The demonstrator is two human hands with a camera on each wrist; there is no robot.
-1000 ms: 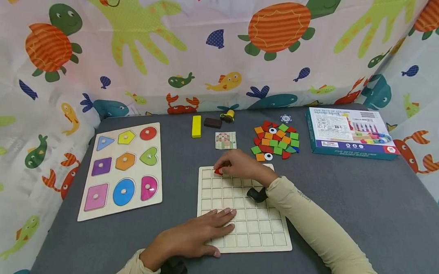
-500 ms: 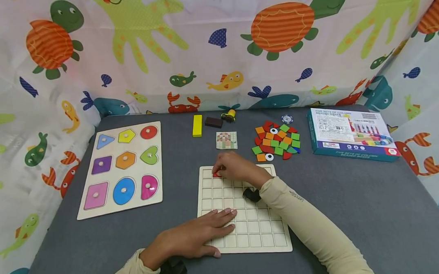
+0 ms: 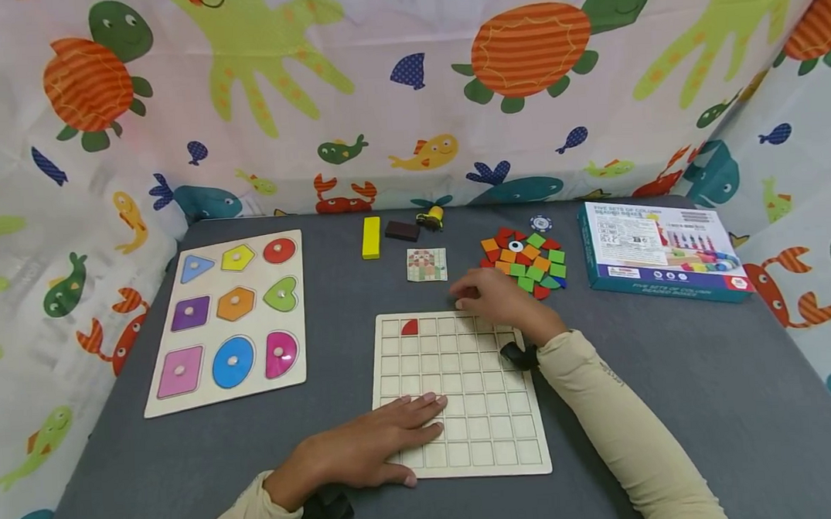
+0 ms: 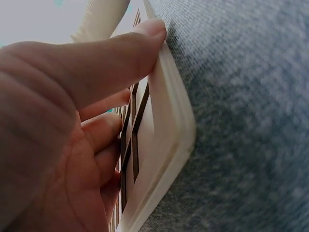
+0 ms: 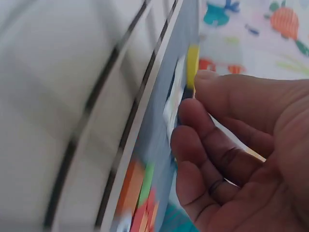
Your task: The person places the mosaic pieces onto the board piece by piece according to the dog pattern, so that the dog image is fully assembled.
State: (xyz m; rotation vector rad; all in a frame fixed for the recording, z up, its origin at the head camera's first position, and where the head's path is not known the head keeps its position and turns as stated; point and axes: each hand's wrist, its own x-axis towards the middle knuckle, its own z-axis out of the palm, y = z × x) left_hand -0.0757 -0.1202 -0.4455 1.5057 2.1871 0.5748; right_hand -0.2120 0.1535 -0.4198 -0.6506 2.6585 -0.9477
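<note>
A pale wooden grid board (image 3: pixel 493 446) lies on the grey table. One red quarter-round piece (image 3: pixel 410 328) sits in a cell of its top row, near the left corner. My left hand (image 3: pixel 375 445) rests with spread fingers on the board's lower left part; in the left wrist view the thumb (image 4: pixel 120 58) lies on its edge. Above the board's top right edge is my right hand (image 3: pixel 499 298), its fingers loosely bent and holding nothing. It partly hides the pile of small coloured tiles (image 3: pixel 537 263) in red, orange, green and blue.
A shape puzzle board (image 3: pixel 206 342) with knobbed pieces lies at the left. At the back are a yellow block (image 3: pixel 371 238), a dark brown block (image 3: pixel 403 231), a small bee figure (image 3: pixel 431 218) and a patterned card (image 3: pixel 426 265). A boxed set (image 3: pixel 666 252) lies at the right.
The right hand has let go of the red piece, now lying in the top row, and has moved right toward the tile pile. The left hand has stayed in place.
</note>
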